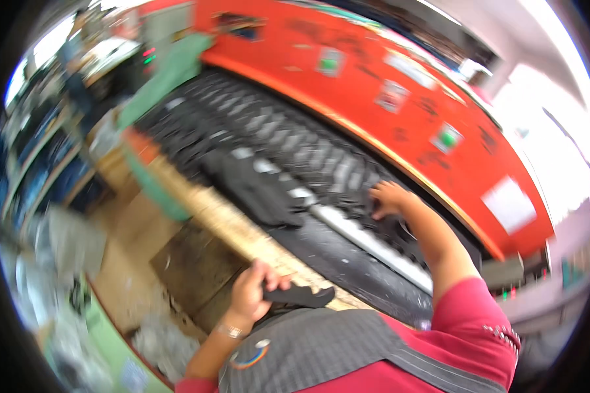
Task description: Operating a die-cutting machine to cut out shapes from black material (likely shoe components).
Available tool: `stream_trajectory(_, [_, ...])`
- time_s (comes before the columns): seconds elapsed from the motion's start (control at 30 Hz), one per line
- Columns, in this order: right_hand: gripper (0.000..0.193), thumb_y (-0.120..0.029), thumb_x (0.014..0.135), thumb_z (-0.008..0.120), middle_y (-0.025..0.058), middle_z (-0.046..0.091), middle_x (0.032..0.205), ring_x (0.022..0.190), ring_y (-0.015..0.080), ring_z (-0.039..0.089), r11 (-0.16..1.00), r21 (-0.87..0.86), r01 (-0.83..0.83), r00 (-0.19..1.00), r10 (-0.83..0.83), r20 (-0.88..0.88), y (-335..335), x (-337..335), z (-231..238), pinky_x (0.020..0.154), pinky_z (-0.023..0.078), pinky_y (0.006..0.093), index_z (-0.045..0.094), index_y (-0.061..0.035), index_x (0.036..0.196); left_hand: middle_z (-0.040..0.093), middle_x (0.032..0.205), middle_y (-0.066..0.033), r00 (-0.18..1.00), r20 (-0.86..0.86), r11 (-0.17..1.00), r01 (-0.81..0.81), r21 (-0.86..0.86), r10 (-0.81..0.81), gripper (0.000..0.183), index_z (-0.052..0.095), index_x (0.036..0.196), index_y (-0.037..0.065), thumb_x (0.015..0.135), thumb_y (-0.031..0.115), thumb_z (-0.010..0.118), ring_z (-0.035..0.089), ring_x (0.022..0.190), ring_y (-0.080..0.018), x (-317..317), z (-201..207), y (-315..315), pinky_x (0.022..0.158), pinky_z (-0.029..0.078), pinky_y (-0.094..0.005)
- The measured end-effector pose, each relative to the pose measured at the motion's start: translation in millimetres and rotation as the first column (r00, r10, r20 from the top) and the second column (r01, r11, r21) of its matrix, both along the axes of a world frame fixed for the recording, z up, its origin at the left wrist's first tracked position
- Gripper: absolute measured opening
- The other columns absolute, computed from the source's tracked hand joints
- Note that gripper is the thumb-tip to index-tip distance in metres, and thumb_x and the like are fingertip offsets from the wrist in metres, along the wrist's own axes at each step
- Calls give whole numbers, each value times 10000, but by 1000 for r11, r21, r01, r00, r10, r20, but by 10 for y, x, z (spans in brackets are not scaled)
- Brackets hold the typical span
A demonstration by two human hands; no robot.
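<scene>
With your left hand (251,292) clamped on dark cloth (300,297) at six o'clock, guide your right hand (393,198), grip unclear, lightly over dark pieces (349,182) at three.

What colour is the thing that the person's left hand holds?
The held thing looks black; the head view shows it best.

Held black piece (296,297): matt, soft cloth look, weave too blurred to read. Piled black pieces (249,190): same matt cloth; pale patches on them unclear. Bench edge (226,219): bare wood, rough, worn. Dark work surface (367,274), near right of the pile: smooth, slight sheen, specked. White bar (373,249): smooth; plastic or painted metal, can't tell. Red panel (360,65), far side: smooth, scuffed. Sheet (510,204) at its right: matt paper. Apron (314,347): matt cloth. Bags (160,344), near left: thin crumpled plastic.
</scene>
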State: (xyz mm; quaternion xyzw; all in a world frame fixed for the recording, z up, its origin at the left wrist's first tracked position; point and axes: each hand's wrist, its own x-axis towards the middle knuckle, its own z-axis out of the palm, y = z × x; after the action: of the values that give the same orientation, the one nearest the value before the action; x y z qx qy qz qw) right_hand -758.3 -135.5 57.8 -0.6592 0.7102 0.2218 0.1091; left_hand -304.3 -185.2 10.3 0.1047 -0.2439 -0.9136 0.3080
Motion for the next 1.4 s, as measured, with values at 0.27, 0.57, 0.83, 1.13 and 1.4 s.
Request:
stream_trajectory(0.27, [503,-330,638,828,101,508,1226,1208,294,470,999,-17,35,996,-33,80,-136,-370,-73,936,437,442,599,-119,1033,421,607,-19,980,193,998,-31,-55,41,477,448,736,111,977,521,417,533,666,-234,-278,192,-189,926,431,-500])
stream_trajectory(0.57, [508,-383,663,812,60,576,1146,1115,296,561,989,141,54,996,-63,60,-255,-386,68,863,473,437,606,-126,1049,437,643,-34,985,172,999,1,-39,5,448,462,763,96,991,479,419,524,690,-242,-345,230,-265,932,406,-504])
stream_trajectory(0.83, [617,-488,647,802,82,618,1128,1109,302,579,994,101,50,996,-58,70,-332,-746,-15,876,469,430,614,-93,1081,420,625,-22,976,215,999,-33,-37,40,468,443,743,119,978,522,418,511,665,-225,-365,256,-325,926,410,-490])
stream_trajectory(1.13, [680,-539,651,762,81,649,1166,1119,272,587,898,430,92,983,-13,-183,-502,-328,141,925,445,408,642,-163,1205,438,629,-31,980,194,998,-59,28,52,459,464,749,106,974,506,448,515,686,-237,-266,253,-314,938,399,-495])
stream_trajectory(1.4, [199,-189,786,603,98,714,897,860,283,697,931,3,365,930,-364,-52,56,781,167,748,552,410,731,-71,882,420,612,-10,967,242,994,-99,56,82,462,446,741,129,963,534,449,499,661,-209,-362,273,-429,926,410,-466])
